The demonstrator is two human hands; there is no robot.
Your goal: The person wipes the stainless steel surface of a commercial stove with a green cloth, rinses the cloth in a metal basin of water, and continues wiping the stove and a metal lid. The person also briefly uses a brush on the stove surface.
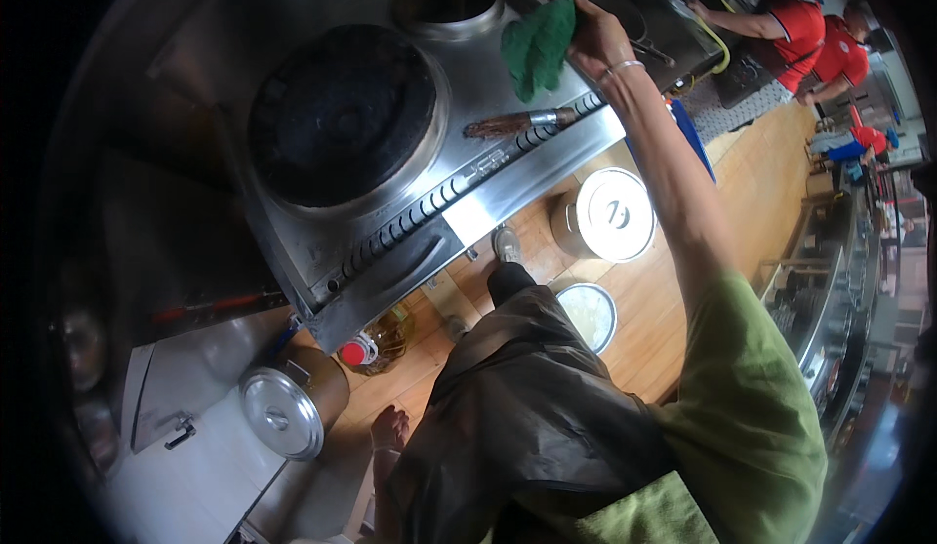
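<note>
My right hand (602, 37) is stretched out over the right part of a stainless-steel cooking range (468, 75) and grips a green cloth (539, 46), which hangs from the fingers. Below the cloth, a brush (520, 122) with a metal ferrule and brown bristles lies on the range's front rim. A large dark round wok or burner cover (344, 116) takes up the left part of the range. My left hand (390, 428) hangs low beside the dark apron, its fingers loosely curled, with nothing seen in it.
On the floor stand a lidded metal pot (616, 215), an open container of pale contents (588, 317) and a red-capped plastic oil bottle (366, 350). Another lidded pot (282, 414) is at lower left. Several people in red shirts (801, 39) are at upper right, near a yellow hose (721, 50).
</note>
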